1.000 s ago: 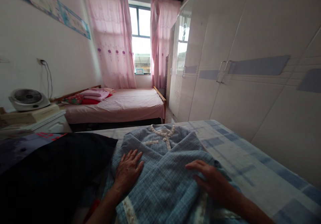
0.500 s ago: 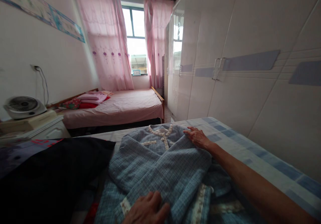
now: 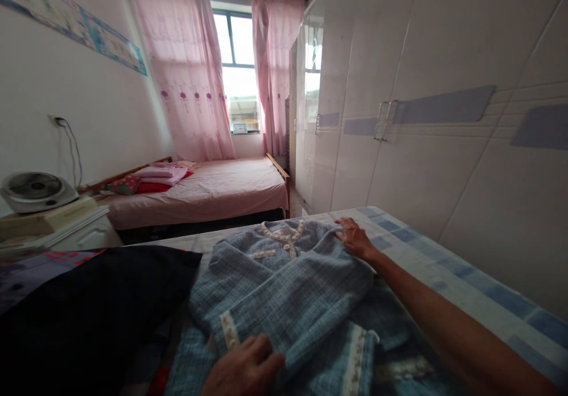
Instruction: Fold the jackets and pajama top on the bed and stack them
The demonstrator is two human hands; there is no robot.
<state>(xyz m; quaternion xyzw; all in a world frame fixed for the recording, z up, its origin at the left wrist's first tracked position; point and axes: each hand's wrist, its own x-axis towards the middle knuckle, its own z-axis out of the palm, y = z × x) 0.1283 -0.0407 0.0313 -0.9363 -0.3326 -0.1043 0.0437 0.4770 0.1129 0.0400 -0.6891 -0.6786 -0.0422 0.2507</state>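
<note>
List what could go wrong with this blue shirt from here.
The left hand presses only the near sleeve edge of the blue shirt; a tug may undo the crossed sleeves. The right hand rests at the far shoulder, where the fabric might bunch. The dark garment touches the shirt and could catch under it.

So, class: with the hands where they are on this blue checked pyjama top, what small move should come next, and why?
Probably lift the hem with the left hand and fold it towards the collar; the right hand pins the shoulder and both sleeves lie crossed.

Checked blue-and-white bed (image 3: 444, 277), blue plaid pyjama top (image 3: 284, 289) lying on it, black cloth (image 3: 97, 313) beside
</note>
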